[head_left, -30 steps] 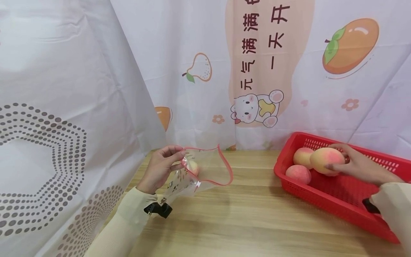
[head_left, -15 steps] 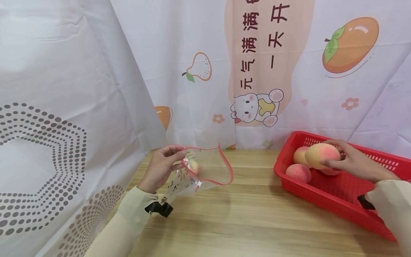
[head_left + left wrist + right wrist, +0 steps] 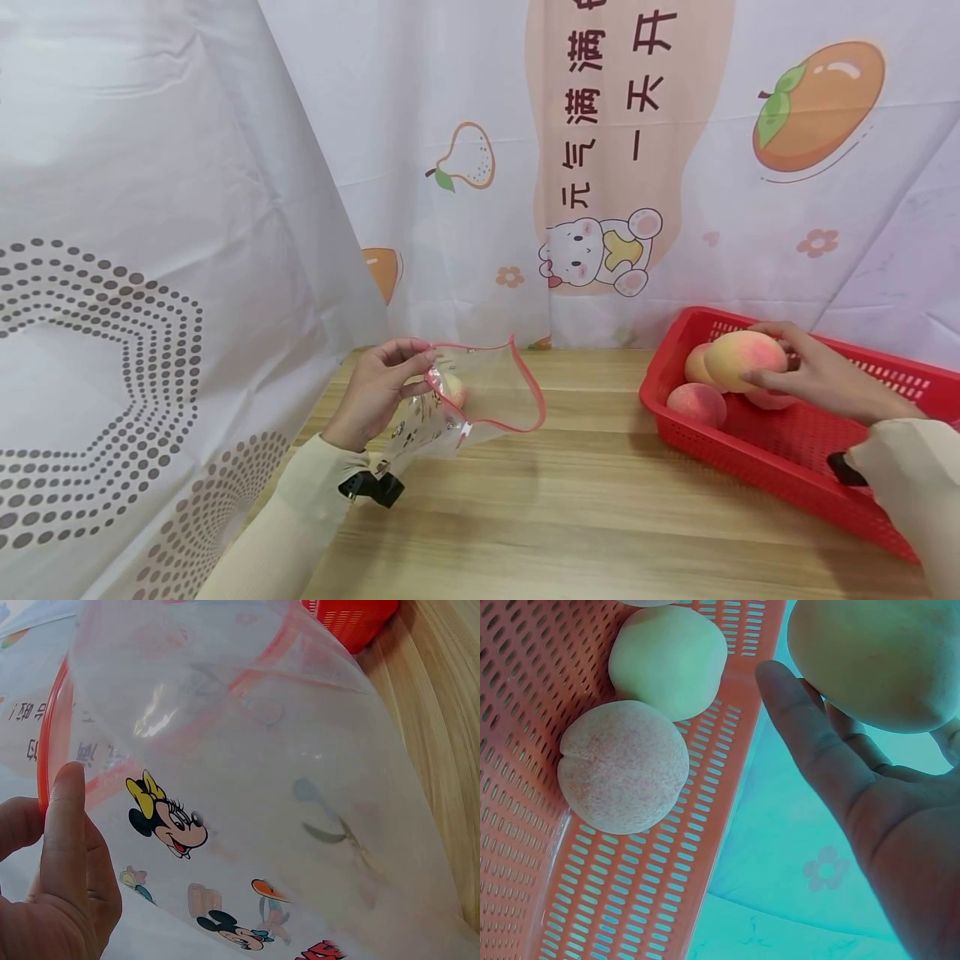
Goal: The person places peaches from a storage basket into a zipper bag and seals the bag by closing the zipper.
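In the head view my left hand pinches the rim of a clear zip bag with a red edge, its mouth spread toward the right. A pale yellow and pink fruit shows through the plastic. Cartoon mouse prints cover the bag in the left wrist view. Above the red basket, my right hand holds a large yellow peach with a pink blush, thumb on its near side. A pink peach and other peaches lie in the basket below.
The wooden table spans the space between bag and basket. A printed white cloth hangs along the back, and another cloth with grey dots covers the left side. Slotted basket walls stand beside the right hand.
My right hand has moved left and slightly up with the large yellow peach, over the basket. The left hand and the bag have stayed nearly still.
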A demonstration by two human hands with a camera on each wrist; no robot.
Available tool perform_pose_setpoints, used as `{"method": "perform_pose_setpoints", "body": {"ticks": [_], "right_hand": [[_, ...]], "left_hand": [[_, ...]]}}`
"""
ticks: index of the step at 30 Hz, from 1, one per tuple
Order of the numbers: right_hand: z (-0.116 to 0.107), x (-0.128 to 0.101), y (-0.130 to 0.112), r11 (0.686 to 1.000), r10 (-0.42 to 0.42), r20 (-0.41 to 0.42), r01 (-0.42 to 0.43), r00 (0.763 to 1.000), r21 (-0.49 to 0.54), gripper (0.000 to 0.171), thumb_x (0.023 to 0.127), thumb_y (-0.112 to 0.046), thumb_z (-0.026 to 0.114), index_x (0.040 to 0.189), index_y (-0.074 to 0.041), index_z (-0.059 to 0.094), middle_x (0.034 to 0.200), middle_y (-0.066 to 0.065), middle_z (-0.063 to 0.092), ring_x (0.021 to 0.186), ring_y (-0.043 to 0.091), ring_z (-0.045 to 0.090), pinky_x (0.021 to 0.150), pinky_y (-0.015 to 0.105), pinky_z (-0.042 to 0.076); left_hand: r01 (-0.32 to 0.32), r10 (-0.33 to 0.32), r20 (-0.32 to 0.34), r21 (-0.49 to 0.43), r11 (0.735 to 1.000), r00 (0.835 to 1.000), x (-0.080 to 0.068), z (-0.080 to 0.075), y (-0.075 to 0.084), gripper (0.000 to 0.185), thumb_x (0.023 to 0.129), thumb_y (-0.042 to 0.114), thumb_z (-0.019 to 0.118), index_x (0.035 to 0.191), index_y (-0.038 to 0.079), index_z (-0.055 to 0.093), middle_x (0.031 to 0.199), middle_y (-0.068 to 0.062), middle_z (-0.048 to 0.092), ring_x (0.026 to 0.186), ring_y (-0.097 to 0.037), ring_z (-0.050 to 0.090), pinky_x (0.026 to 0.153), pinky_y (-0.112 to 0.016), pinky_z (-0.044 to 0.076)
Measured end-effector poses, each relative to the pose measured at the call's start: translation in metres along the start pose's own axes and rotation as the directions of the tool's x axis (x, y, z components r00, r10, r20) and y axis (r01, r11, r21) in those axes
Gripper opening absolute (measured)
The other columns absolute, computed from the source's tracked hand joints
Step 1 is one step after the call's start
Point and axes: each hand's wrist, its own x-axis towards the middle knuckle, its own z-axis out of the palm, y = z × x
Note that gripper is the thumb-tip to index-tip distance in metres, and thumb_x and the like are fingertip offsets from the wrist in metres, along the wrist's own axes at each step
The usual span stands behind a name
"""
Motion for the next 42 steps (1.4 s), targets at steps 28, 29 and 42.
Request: {"method": "perform_pose_setpoints", "body": {"ticks": [28, 29, 42], "right_hand": [[0.003, 0.001, -0.022, 0.998, -0.05, -0.007, 0.05, 0.999, 0.029, 0.071, 0.093, -0.031, 0.07, 0.147, -0.008, 0.031, 0.124, 0.018, 0.051, 0.107, 0.037, 0.051, 0.067, 0.027, 0.055], [0.003, 0.002, -0.022, 0.998, -0.05, -0.006, 0.05, 0.999, 0.029, 0.071, 0.093, -0.032, 0.07, 0.147, -0.009, 0.031, 0.124, 0.017, 0.051, 0.107, 0.036, 0.051, 0.067, 0.027, 0.055], [0.011, 0.005, -0.036, 0.997, -0.061, 0.005, 0.061, 0.998, 0.043, 0.071, 0.089, -0.031, 0.075, 0.143, -0.01, 0.034, 0.124, 0.016, 0.051, 0.108, 0.036, 0.051, 0.068, 0.029, 0.056]], "left_hand": [[0.008, -0.007, 0.014, -0.017, 1.0, 1.0, 0.0, -0.001, -0.003, 0.018, 0.096, 0.002, 0.065, 0.111, -0.006, 0.06, 0.096, -0.007, 0.058, 0.082, -0.013, 0.063, 0.074, -0.029, 0.063], [0.008, -0.008, 0.013, -0.016, 1.0, 1.0, 0.0, -0.001, -0.003, 0.018, 0.095, 0.002, 0.065, 0.111, -0.006, 0.06, 0.096, -0.007, 0.058, 0.082, -0.013, 0.063, 0.074, -0.029, 0.063], [0.011, -0.011, 0.01, -0.005, 1.0, 1.0, 0.0, 0.0, -0.002, 0.02, 0.096, 0.002, 0.065, 0.113, -0.008, 0.059, 0.096, -0.007, 0.057, 0.082, -0.013, 0.063, 0.074, -0.029, 0.063]]}}
